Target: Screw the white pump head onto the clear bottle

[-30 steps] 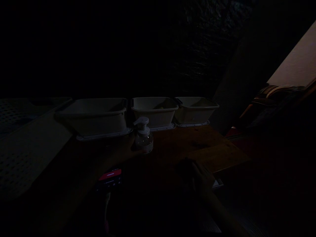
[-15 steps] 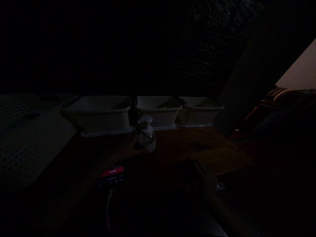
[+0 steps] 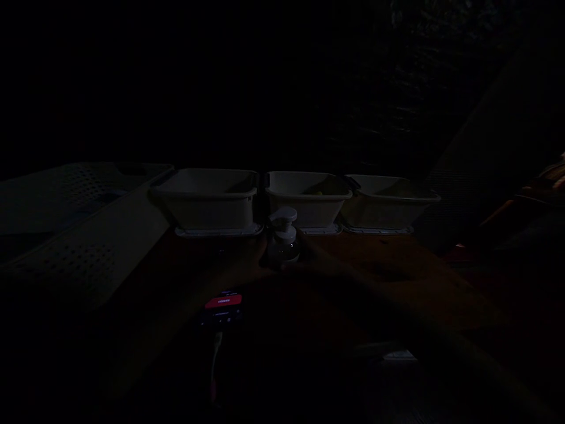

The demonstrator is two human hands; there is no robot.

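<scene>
A clear pump bottle point(image 3: 283, 252) with a white pump head stands upright on the wooden table, its spout pointing left. My left hand point(image 3: 255, 264) is closed round the bottle's left side. From the right, my right hand point(image 3: 314, 259) reaches the bottle too and holds its lower right side. Both hands are very dark, and single fingers are hard to make out. Below my left forearm lies a phone point(image 3: 223, 306) with a lit screen, a cable point(image 3: 216, 347) plugged into its near end.
Three pale bins stand in a row behind the bottle: a left bin point(image 3: 207, 209), a middle bin point(image 3: 306, 206) with something yellowish inside, and a right bin point(image 3: 388, 209). A perforated basket point(image 3: 132, 235) is at the far left. A small pale object point(image 3: 399, 355) lies near my right forearm.
My right hand has moved from the table's right front up to the bottle. My left hand stays at the bottle. The whole view has shifted, so things appear further right.
</scene>
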